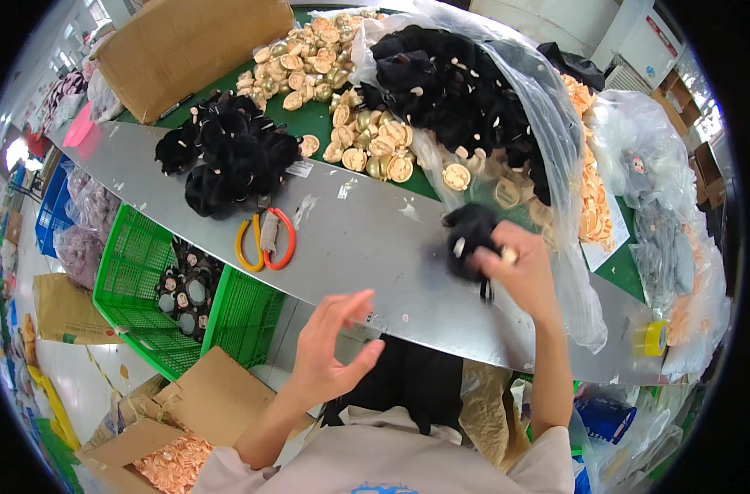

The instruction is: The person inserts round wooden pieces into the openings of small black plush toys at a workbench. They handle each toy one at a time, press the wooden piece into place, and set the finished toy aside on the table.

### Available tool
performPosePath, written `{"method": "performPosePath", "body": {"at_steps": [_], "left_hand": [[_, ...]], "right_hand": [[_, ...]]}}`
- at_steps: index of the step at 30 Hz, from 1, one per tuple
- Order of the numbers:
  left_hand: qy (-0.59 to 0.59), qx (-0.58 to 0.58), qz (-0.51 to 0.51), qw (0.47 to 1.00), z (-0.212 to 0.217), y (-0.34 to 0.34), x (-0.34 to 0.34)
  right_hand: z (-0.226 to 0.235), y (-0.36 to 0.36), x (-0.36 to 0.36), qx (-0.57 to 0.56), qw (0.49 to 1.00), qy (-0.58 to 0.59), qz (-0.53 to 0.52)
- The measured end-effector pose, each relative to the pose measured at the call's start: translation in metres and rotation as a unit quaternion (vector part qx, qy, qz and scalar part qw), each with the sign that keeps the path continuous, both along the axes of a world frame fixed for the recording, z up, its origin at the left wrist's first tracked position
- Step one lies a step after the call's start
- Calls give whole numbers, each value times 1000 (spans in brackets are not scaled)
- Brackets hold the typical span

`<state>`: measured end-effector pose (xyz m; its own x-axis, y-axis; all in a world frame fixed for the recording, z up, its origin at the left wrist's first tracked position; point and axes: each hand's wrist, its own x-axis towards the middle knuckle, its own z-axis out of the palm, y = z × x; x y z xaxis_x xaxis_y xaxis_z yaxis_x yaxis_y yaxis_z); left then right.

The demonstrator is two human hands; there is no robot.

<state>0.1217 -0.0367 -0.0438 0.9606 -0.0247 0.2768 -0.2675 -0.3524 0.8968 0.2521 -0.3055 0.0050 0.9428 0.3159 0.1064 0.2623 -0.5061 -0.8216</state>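
My right hand [519, 267] is closed round a small black plush piece [472, 239], held just above the grey metal tabletop [375, 247] beside the clear plastic bag [556, 156]. Motion blurs the piece's lower edge. My left hand [334, 350] hovers over the table's near edge, its fingers apart and nothing in them. Scissors [266, 239] with one yellow and one red handle lie left of centre. Behind them sits a heap of black plush pieces [223, 152]. More black plush pieces [449, 90] fill the plastic bag at the back.
Round gold-backed parts with peach fronts [367, 140] are piled along the back. A cardboard box [194, 53] stands far left. Below the table are a green basket [144, 305] and an open carton of peach pieces [177, 461]. Yellow tape [653, 338] sits at right.
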Motion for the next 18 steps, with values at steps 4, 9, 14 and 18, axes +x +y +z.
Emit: {"method": "performPosePath", "body": {"at_steps": [4,9,14,18], "left_hand": [[-32,80,-109,990,34,-6,28],[19,-80,-164,983,11,-20,17],[196,-357,-114,906,3,-25,2],[308,-493,-116,806,12,-28,-1]], "right_hand": [[21,22,-38,54,956,184,222],[-2,25,-64,243,917,287,131],[-25,35,-89,178,972,110,112],[-19,42,-98,257,949,168,67]]}}
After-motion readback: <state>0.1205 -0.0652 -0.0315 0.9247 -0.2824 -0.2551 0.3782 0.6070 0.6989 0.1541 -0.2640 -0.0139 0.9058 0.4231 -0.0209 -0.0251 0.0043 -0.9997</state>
